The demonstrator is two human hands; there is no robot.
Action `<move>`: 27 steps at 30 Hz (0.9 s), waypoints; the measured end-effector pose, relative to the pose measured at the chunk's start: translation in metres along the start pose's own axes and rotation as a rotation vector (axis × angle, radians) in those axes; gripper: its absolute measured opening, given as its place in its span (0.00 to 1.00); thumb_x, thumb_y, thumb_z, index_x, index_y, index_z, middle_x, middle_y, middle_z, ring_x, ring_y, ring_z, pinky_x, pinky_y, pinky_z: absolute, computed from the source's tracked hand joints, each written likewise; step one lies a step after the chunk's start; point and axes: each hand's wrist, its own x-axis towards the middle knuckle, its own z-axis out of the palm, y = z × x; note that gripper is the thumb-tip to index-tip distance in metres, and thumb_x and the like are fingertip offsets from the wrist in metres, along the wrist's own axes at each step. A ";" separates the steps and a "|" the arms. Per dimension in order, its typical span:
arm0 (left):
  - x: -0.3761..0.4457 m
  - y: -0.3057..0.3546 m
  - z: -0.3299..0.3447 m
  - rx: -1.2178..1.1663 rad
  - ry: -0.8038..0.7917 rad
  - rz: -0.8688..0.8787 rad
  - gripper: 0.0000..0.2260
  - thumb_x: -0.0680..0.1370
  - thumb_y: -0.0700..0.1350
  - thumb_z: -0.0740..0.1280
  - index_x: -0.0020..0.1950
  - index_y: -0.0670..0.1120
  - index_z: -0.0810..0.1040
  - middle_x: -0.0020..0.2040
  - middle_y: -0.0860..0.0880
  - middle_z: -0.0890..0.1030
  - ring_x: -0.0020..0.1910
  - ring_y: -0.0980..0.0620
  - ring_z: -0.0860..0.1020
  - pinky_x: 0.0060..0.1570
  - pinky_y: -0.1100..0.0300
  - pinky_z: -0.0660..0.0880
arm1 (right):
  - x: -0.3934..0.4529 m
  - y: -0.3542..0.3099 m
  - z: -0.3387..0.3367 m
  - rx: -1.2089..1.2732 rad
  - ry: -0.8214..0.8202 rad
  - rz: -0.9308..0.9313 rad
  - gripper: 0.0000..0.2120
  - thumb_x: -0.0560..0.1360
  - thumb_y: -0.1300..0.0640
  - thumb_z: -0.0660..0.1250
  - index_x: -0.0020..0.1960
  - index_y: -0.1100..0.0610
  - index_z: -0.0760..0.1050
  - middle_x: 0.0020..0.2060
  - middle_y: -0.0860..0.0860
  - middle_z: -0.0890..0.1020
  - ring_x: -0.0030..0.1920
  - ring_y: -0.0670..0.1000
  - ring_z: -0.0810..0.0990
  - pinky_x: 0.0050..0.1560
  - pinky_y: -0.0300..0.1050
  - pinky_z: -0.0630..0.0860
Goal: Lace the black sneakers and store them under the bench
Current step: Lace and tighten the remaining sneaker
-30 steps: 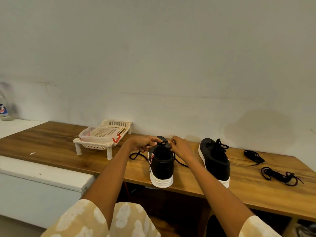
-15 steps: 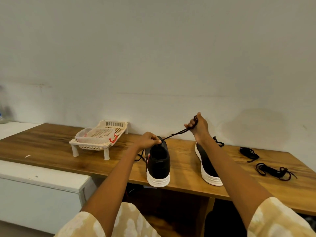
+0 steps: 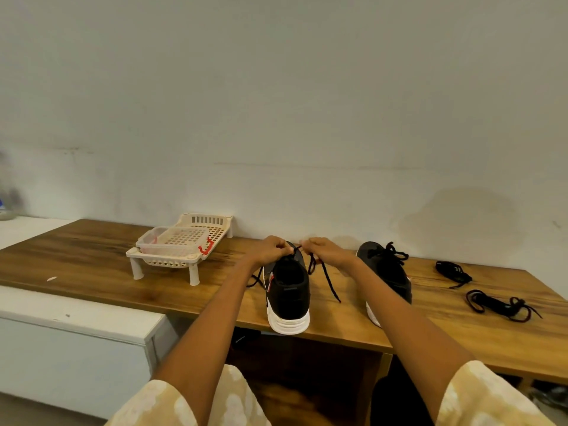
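The black sneaker (image 3: 289,290) stands heel toward you at the desk (image 3: 92,259) edge, right of the cream rack (image 3: 184,244) holding a clear tub (image 3: 172,241), your left hand (image 3: 270,250) and right hand (image 3: 325,252) fingers each pinching its lace (image 3: 325,275) mid-lacing, and next you likely need an eyelet threaded.

No text, label, brand or number can be read anywhere.

- A wooden table (image 3: 92,262) ran along the wall.
- A cream plastic rack (image 3: 181,247) stood at 10 o'clock.
- Two black sneakers (image 3: 289,290) (image 3: 387,272) stood at centre.
- Two loose black laces (image 3: 451,272) (image 3: 501,305) lay at 3 o'clock.
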 end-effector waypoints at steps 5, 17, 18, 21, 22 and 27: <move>-0.004 -0.002 0.000 -0.079 -0.012 0.007 0.07 0.80 0.44 0.63 0.49 0.44 0.79 0.40 0.53 0.78 0.40 0.59 0.74 0.37 0.65 0.68 | 0.003 -0.010 -0.019 0.781 0.290 -0.045 0.15 0.83 0.52 0.53 0.41 0.56 0.70 0.44 0.53 0.81 0.49 0.49 0.78 0.54 0.45 0.71; -0.005 -0.004 -0.001 -0.172 -0.039 -0.100 0.08 0.80 0.47 0.63 0.45 0.47 0.79 0.36 0.48 0.75 0.31 0.55 0.70 0.29 0.64 0.66 | -0.001 -0.003 -0.003 -0.096 -0.060 -0.130 0.07 0.80 0.59 0.62 0.48 0.58 0.78 0.37 0.53 0.79 0.37 0.48 0.76 0.45 0.41 0.74; -0.005 -0.005 -0.001 -0.174 -0.038 -0.109 0.08 0.80 0.47 0.62 0.45 0.48 0.80 0.37 0.47 0.76 0.32 0.54 0.70 0.31 0.63 0.66 | -0.001 -0.001 -0.002 -0.166 -0.049 -0.134 0.06 0.78 0.58 0.65 0.50 0.58 0.81 0.40 0.55 0.82 0.39 0.47 0.77 0.47 0.41 0.75; -0.006 -0.007 -0.001 -0.208 -0.037 -0.106 0.08 0.80 0.46 0.62 0.46 0.48 0.80 0.35 0.49 0.76 0.32 0.55 0.70 0.32 0.63 0.66 | 0.004 0.000 0.003 -0.203 0.044 -0.121 0.09 0.74 0.59 0.70 0.53 0.59 0.82 0.46 0.57 0.84 0.43 0.48 0.81 0.52 0.42 0.77; -0.006 -0.008 -0.002 -0.216 -0.033 -0.104 0.09 0.80 0.46 0.62 0.46 0.48 0.80 0.34 0.50 0.76 0.32 0.56 0.70 0.31 0.64 0.66 | 0.006 0.000 0.004 -0.179 0.063 -0.115 0.09 0.74 0.60 0.71 0.53 0.59 0.82 0.47 0.57 0.84 0.44 0.49 0.81 0.52 0.43 0.79; -0.011 -0.011 -0.002 -0.306 -0.037 -0.074 0.07 0.78 0.45 0.65 0.51 0.45 0.81 0.37 0.51 0.80 0.35 0.58 0.76 0.35 0.67 0.70 | 0.009 0.000 0.012 -0.123 0.147 -0.102 0.06 0.73 0.60 0.70 0.49 0.60 0.82 0.45 0.57 0.84 0.43 0.50 0.82 0.46 0.40 0.81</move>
